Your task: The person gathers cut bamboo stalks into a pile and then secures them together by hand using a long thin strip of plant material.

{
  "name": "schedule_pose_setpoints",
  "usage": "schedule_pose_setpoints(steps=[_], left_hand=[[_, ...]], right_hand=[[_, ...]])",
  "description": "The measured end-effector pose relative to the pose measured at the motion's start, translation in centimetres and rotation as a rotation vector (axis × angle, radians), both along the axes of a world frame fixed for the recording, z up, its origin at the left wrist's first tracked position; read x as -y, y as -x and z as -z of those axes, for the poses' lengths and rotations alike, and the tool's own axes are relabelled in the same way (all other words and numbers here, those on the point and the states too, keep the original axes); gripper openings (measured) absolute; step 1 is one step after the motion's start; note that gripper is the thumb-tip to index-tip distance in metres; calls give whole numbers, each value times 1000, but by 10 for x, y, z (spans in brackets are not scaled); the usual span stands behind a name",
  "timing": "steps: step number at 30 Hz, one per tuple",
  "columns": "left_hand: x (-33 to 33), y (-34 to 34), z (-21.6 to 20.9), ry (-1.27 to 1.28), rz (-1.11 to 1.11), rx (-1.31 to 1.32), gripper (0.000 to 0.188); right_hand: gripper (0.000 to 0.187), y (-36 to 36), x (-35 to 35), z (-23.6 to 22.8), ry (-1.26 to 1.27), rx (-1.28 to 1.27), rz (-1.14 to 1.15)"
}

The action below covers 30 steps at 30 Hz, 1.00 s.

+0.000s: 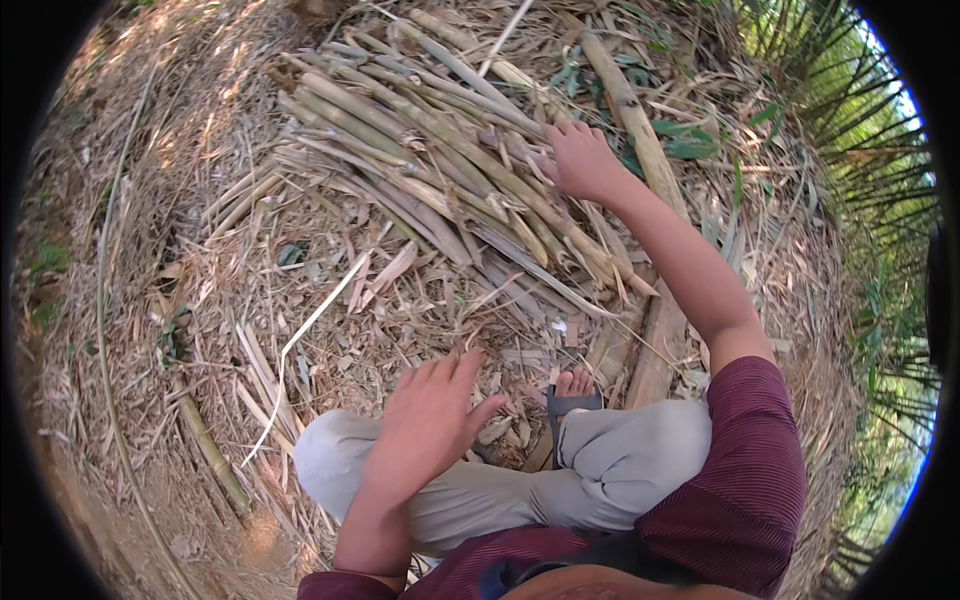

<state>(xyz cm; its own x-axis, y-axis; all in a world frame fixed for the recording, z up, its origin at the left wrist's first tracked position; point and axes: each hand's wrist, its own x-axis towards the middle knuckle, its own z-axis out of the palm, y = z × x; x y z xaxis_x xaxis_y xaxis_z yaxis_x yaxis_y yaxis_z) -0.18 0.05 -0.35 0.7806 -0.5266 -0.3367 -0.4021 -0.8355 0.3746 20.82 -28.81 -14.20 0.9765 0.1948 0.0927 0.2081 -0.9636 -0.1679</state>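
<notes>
A pile of bamboo sticks, greenish and tan, lies on the ground in front of me. My right hand reaches to the pile's right side, with its fingers bent down around the end of a bamboo stick; the fingertips are hidden. Close above my bent knee, my left hand is held palm down. Its fingers are stretched out and the thumb stands apart, with nothing in it.
A thick bamboo pole lies just beyond my right forearm. Dry leaves and shavings cover the ground. A pale bent strip lies left of my left hand. My sandalled foot rests near the pile; green bamboo foliage stands at the right.
</notes>
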Motion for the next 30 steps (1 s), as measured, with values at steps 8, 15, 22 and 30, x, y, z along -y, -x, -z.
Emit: schedule_pose_setpoints(steps=[8, 15, 22, 30], left_hand=[[30, 59, -6, -126, 86, -122, 57], [108, 73, -21, 403, 668, -204, 60], [158, 38, 19, 361, 522, 46, 51], [173, 77, 15, 317, 721, -213, 48]], right_hand=[[25, 97, 101, 14, -19, -158, 77], [19, 290, 173, 1, 1, -279, 442], [25, 585, 196, 11, -80, 54, 1369], [36, 851, -11, 57, 218, -131, 2457]])
